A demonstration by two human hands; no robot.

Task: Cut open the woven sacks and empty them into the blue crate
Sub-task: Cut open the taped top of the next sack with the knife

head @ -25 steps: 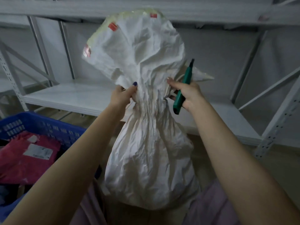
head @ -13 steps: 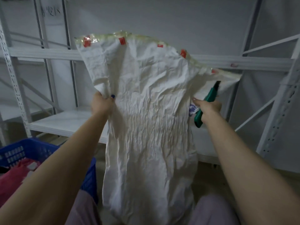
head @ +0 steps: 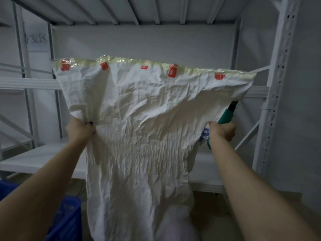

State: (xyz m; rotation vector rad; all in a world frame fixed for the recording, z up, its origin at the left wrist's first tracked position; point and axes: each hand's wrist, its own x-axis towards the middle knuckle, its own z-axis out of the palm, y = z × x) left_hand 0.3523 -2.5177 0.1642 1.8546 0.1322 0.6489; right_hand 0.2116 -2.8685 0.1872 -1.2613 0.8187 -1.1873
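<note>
A white woven sack [head: 139, 136] hangs spread wide across the frame's centre, taped edge uppermost. The left hand [head: 79, 130] clenches its left side; the right hand [head: 221, 131] grips its right side together with a green utility knife [head: 226, 114]. The blue crate [head: 66, 221] sits lower left, before white metal shelving [head: 271, 101].

White woven sack [head: 139, 136] with red-marked yellowish tape [head: 173, 66], green cutter [head: 225, 116], blue crate [head: 67, 221], white shelving [head: 271, 119]
</note>
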